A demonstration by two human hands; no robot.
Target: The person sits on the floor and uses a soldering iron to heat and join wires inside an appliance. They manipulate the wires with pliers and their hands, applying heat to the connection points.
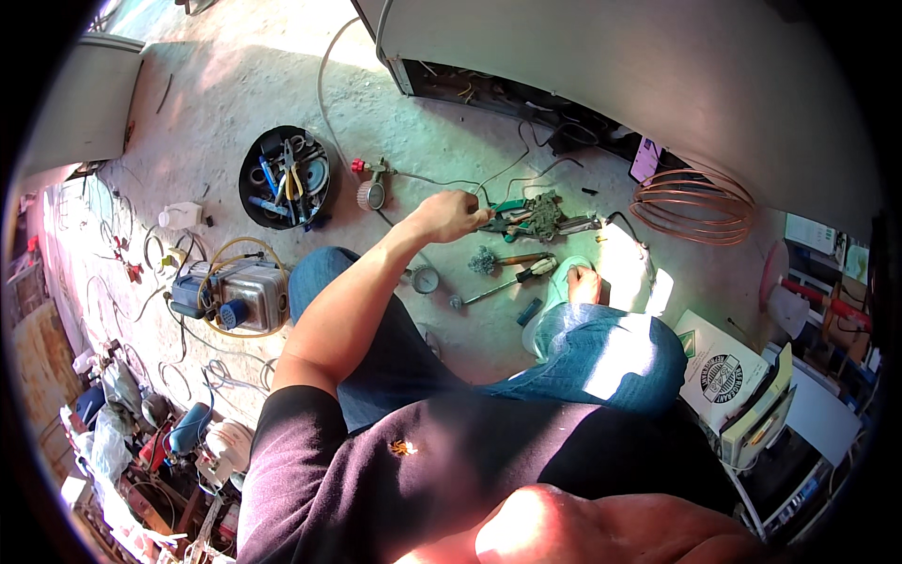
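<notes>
Left arm: we see our bare forearm rise from the lower middle, over the left knee, and stretch out toward the far side of the concrete floor point(244, 85).
Left hand point(453, 215): knuckles up, fingers curled shut around the near end of the pliers point(520, 218) with green handles.
Pliers: they lie low over the floor, long axis running left to right, the working end pointing right into a tangle of greenish wire point(545, 216); they sit just in front of the open base of the white appliance point(601, 56).
Right hand point(601, 526): at the bottom edge, close to the camera and blurred; we cannot tell how far it is open or whether it holds anything.
Near the pliers: a screwdriver point(512, 280) with a green and black handle lies on the floor just nearer us, beside the white sandal point(554, 291).
Further off: a copper tube coil point(692, 203) to the right, a black round tray point(284, 177) of tools to the left, a grey pump point(240, 293) beside the left knee.
</notes>
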